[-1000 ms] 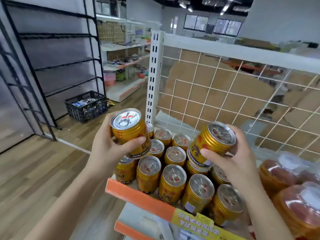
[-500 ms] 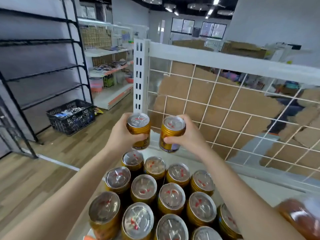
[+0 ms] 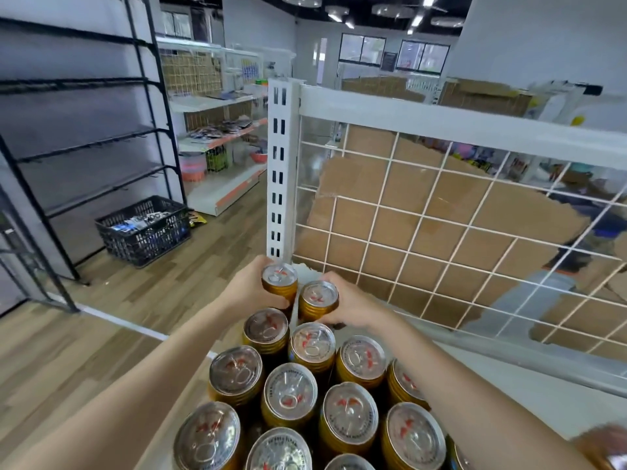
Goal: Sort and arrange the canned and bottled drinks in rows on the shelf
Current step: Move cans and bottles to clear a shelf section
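Several gold cans with silver lids (image 3: 291, 391) stand upright in rows on the white shelf (image 3: 549, 398). My left hand (image 3: 249, 290) grips one gold can (image 3: 280, 281) at the back left corner of the shelf, by the white slotted upright. My right hand (image 3: 353, 305) grips a second gold can (image 3: 319, 298) just right of the first, at the head of the neighbouring row. Both cans are upright and low, at the level of the standing cans; whether their bases touch the shelf is hidden.
A white wire grid back panel (image 3: 441, 232) with cardboard behind it closes the shelf's far side. The slotted post (image 3: 280, 171) stands at the corner. A black crate (image 3: 144, 228) sits on the wooden floor to the left, beside black racks (image 3: 84, 137). An orange-brown bottle (image 3: 607, 447) shows at bottom right.
Both hands have carried their cans forward and down, from in front of me to the back of the rows, close to the grid panel. My view has tilted down over the cans.
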The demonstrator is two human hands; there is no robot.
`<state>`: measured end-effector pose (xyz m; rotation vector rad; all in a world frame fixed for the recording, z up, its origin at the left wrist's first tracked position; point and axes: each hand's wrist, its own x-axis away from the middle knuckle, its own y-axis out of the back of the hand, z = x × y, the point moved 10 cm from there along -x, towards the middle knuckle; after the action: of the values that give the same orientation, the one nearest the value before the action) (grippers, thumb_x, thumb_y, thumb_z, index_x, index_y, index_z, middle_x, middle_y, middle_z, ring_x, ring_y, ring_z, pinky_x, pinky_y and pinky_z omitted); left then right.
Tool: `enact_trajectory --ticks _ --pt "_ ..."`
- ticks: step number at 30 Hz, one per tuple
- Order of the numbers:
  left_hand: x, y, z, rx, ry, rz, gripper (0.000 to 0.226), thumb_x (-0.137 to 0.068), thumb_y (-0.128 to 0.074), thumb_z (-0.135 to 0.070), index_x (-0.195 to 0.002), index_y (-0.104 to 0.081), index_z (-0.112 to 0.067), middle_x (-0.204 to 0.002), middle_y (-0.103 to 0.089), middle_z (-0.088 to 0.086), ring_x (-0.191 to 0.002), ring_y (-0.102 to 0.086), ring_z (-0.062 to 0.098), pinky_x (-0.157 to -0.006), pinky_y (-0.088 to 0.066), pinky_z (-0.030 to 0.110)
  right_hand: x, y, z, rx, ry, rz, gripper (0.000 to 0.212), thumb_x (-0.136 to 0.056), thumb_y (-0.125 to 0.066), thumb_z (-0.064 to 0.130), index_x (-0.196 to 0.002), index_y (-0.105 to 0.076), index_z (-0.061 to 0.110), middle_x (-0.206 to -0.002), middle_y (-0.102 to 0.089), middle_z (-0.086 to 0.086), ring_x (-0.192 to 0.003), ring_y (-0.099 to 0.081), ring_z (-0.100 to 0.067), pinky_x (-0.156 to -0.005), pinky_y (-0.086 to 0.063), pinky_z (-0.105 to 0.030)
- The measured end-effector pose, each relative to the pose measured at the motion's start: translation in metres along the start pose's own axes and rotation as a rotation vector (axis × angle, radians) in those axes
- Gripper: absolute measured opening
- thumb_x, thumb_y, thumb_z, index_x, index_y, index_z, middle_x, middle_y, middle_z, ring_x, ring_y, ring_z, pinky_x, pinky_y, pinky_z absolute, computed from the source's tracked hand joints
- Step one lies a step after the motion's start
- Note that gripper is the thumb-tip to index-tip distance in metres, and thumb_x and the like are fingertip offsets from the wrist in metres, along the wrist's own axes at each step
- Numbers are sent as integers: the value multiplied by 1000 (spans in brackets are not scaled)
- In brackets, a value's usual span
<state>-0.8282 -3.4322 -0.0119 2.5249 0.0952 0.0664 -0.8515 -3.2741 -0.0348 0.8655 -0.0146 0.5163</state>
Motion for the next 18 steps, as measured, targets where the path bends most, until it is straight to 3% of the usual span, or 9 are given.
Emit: enact_trajectory --ticks 2,6,10,15,18 --pt "0 -6 11 33 49 31 63 -64 -81 -8 -117 -46 -15 -104 -56 1 -90 -55 14 -62 -43 17 -1 -4 0 16 -3 45 67 -74 -77 13 -128 -37 20 -124 -52 -4 -108 -54 -18 -82 -51 -32" --pt "-1 -18 24 132 121 141 55 -74 -76 -15 -121 -47 -19 -110 -58 5 -90 -57 12 -71 -49 23 -2 -7 -6 -40 -28 141 68 -79 -73 12 -134 -34 19 -130 -48 -3 -120 -48 -20 -97 -44 -35" --pt "1 -22 23 207 169 200 43 -87 -60 -42 -125 -50 -24 -122 -51 -2 -110 -47 14 -88 -40 32 9 -11 -10 -196 -106 226 56 -90 -57 36 -139 -34 21 -131 -43 2 -114 -45 -14 -71 -48 -19" --pt "2 -19 18 17 83 105 39 -96 -48 -32 -132 -45 -18 -132 -51 5 -117 -48 18 -94 -37 29 11 -8 -8 -69 -90 151 63 -91 -48 48 -144 -28 21 -150 -27 -4 -127 -40 -21 -95 -49 -41" --pt "4 -19 17 25 61 91 39 -97 -47 -27 -135 -41 -17 -137 -48 5 -111 -46 13 -90 -33 24 15 -6 -3 -26 -72 130 62 -92 -44 49 -145 -26 21 -152 -26 -3 -126 -43 -22 -98 -46 -37"
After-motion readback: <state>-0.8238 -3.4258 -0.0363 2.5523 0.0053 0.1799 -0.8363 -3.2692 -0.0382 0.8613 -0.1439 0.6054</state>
